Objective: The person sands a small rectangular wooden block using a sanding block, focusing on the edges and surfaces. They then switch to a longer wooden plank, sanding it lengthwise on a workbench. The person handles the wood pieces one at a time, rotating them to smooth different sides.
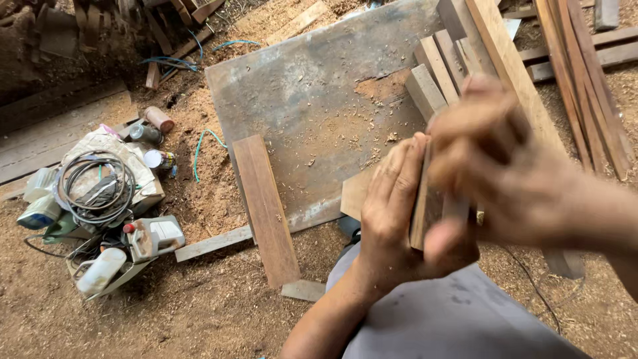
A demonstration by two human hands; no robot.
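My left hand (392,206) presses flat against the side of a short wooden block (425,209) held upright over my lap. My right hand (495,153) is blurred with motion and wraps the block's other side and top. Both hands grip this same piece. It hangs above the near edge of a grey dusty board (306,93) lying on the sawdust floor. A brown plank (266,206) lies to the left of my hands, partly on that board.
Several cut wood pieces (435,73) and long planks (578,73) lie at the upper right. At left sits a pile with a coiled cable (93,186), cans (158,119), plastic bottles (100,269) and a power tool (156,236). Sawdust covers the ground.
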